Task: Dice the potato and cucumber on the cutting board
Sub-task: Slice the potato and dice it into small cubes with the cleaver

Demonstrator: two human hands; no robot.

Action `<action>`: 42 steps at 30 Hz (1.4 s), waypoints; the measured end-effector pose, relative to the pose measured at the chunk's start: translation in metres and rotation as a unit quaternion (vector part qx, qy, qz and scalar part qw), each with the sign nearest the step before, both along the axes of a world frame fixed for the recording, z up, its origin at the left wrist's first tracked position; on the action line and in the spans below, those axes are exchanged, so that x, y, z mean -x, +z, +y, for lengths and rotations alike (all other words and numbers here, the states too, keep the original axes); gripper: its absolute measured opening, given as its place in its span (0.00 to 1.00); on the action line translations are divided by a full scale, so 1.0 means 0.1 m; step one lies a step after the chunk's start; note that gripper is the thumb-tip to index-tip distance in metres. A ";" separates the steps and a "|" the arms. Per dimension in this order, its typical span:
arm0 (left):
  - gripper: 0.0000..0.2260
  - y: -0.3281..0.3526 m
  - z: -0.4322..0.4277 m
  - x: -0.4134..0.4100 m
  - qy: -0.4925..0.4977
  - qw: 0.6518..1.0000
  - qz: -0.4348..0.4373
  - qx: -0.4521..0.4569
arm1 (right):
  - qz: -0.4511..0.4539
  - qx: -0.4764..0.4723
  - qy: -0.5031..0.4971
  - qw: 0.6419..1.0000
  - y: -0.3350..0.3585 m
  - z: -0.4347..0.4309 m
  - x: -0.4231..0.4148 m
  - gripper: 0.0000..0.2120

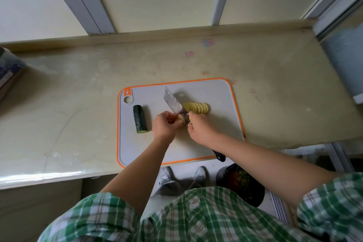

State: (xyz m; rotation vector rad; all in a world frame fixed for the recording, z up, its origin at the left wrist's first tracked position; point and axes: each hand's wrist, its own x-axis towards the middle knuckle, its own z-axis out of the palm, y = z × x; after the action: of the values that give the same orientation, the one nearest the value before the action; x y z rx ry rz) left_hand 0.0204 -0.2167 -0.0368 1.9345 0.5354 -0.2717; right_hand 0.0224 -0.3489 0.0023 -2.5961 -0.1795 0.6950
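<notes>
bench (78,88) with cutting board (220,94) | left hand (164,126) pinches potato piece (179,118) | right hand (202,129) grips cleaver (172,102) | cucumber (139,119) left of hands

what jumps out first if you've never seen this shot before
First the broad steel cleaver, slanting across the middle of the grey, orange-rimmed cutting board, its black handle held by the right hand. Just right of the blade lies a fanned row of pale yellow potato slices, while the left hand pinches the uncut potato end. A dark green cucumber piece lies untouched at the board's left.
</notes>
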 end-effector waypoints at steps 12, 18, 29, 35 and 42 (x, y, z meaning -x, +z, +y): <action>0.11 -0.06 0.10 0.03 -0.011 1.000 0.001 0.022 | -0.056 -0.022 -0.021 0.998 -0.29 -0.02 0.05 0.09; 0.12 -0.04 0.08 0.05 -0.006 1.000 -0.001 0.005 | -0.048 -0.031 -0.032 0.998 -0.29 -0.03 0.02 0.10; 0.15 -0.05 0.09 0.00 -0.015 1.000 0.000 0.002 | -0.033 -0.011 -0.002 0.999 -0.30 -0.10 0.10 0.13; 0.15 -0.04 0.11 0.02 -0.035 0.999 -0.003 0.020 | -0.041 -0.019 -0.002 0.999 -0.29 -0.09 0.04 0.10; 0.13 -0.05 0.10 -0.02 -0.048 0.999 0.009 -0.011 | -0.045 -0.100 -0.030 0.994 -0.19 -0.19 -0.02 0.06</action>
State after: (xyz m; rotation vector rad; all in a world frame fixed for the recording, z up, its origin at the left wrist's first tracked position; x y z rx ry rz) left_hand 0.0225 -0.2063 -0.0414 1.9844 0.4600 -0.3462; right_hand 0.0248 -0.3680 -0.0163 -2.4320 -0.1869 0.5119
